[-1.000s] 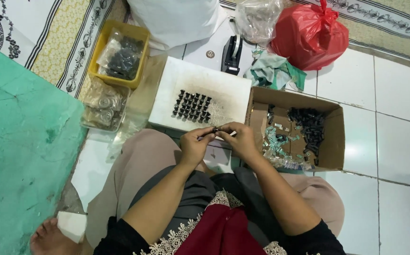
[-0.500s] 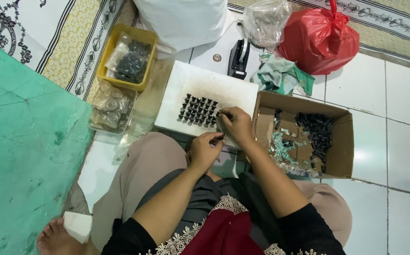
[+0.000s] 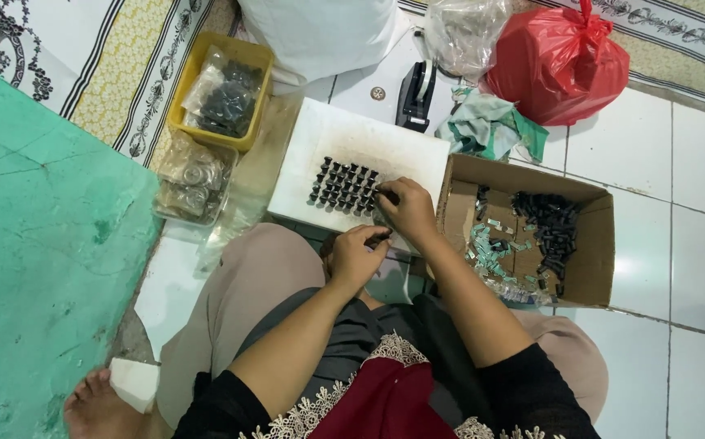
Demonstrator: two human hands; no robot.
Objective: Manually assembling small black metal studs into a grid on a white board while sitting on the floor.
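So the left hand [image 3: 355, 258] sits closest in, just above the lap, fingers curled narrow around a small dark piece [image 3: 380, 238] that pokes out toward the right. A second ago both hands were pinched together on that piece over the knees; now they've split. The right hand [image 3: 405, 210] has gone forward to the white board [image 3: 401, 146] and its fingertips are pinched tight at the right end of the rows of black pegs [image 3: 346, 184], touching the last one. I'd say another peg is getting stood in the grid. Right of the board, the cardboard box [image 3: 592, 260] holds loose dark parts [image 3: 549, 228]. Further back are a yellow tray [image 3: 198, 89], a tape dispenser [image 3: 416, 93] and a red bag [image 3: 559, 65].
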